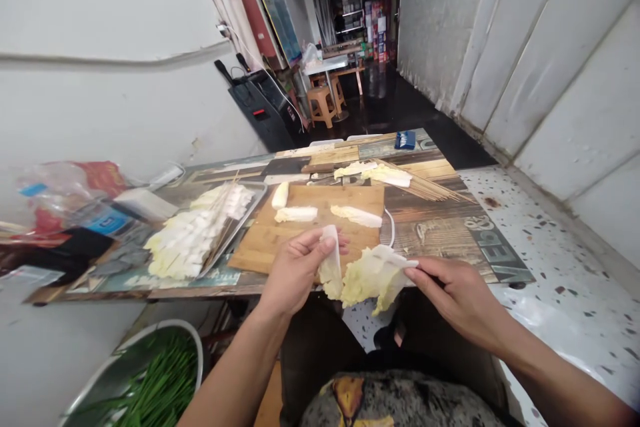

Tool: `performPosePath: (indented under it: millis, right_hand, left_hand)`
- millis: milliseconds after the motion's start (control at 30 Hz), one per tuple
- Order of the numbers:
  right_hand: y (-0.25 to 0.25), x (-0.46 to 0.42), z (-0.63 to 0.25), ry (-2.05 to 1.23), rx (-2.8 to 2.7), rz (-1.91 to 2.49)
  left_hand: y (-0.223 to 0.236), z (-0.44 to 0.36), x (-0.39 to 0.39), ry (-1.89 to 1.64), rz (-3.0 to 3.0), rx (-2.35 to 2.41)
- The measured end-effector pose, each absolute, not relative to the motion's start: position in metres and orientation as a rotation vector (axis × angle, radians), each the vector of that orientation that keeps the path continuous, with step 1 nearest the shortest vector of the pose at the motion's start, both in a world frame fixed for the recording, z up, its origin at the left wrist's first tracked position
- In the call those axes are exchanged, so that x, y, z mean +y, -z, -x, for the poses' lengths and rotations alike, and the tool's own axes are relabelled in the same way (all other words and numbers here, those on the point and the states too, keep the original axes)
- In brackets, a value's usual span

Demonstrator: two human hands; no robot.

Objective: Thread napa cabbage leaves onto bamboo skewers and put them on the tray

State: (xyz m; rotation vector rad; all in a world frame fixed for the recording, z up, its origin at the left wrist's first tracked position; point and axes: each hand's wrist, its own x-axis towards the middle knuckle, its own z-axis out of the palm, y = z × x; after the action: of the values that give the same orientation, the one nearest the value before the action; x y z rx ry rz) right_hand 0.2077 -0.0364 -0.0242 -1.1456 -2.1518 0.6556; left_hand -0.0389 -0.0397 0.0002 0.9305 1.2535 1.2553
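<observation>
My left hand pinches a narrow napa cabbage leaf between thumb and fingers, over the table's near edge. A wider, frilly napa cabbage leaf hangs from my right hand, gripped by its pale rib at the right end. The two leaves meet or overlap at their lower edges; I cannot tell whether they are joined. Behind them, several cut cabbage pieces lie on a wooden cutting board. To the left, a metal tray bears piled cabbage leaves with thin wooden skewers across them.
Loose skewers with cabbage pieces on them lie beyond the board, near a small blue box. Plastic bags and a bottle crowd the table's left end. A steel basin of green chives stands low at left.
</observation>
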Motion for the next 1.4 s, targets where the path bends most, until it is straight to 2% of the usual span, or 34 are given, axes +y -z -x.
performPosePath:
  millis: [1400]
  right_hand:
    - [0.0222,-0.0335,-0.2065,-0.757,-2.127,1.203]
  left_hand:
    - [0.0016,0.0359,-0.0425,-1.277,-0.938,1.273]
